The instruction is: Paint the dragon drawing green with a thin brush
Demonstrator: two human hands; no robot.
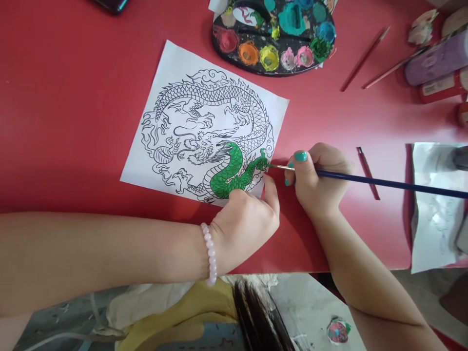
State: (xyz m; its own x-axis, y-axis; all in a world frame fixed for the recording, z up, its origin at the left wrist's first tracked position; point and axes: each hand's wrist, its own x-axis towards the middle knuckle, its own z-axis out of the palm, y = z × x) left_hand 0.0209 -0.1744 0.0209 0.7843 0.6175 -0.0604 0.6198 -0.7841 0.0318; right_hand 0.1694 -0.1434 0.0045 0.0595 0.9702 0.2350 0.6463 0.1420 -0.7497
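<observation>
A white sheet of paper (pixel 146 168) with a black line drawing of a dragon lies tilted on the red table. Part of the dragon's body and one leg are painted green (pixel 223 183). My left hand (pixel 244 219), with a pale pink bead bracelet (pixel 209 248) at the wrist, rests curled on the paper's lower edge and holds it down; some fingertips are hidden. Between the fingers of my right hand (pixel 318 170) is a thin blue-handled paintbrush (pixel 383 182). Its green-tinted tip touches or nearly touches the painted claw at the sheet's right side.
A black paint palette (pixel 281 71) with several colours stands beyond the paper. Two brushes, one a red brush (pixel 365 59), lie to its right near paint bottles (pixel 438 58). A short dark red stick (pixel 368 173) lies behind my right hand. A phone-like dark object (pixel 114 5) is at upper left.
</observation>
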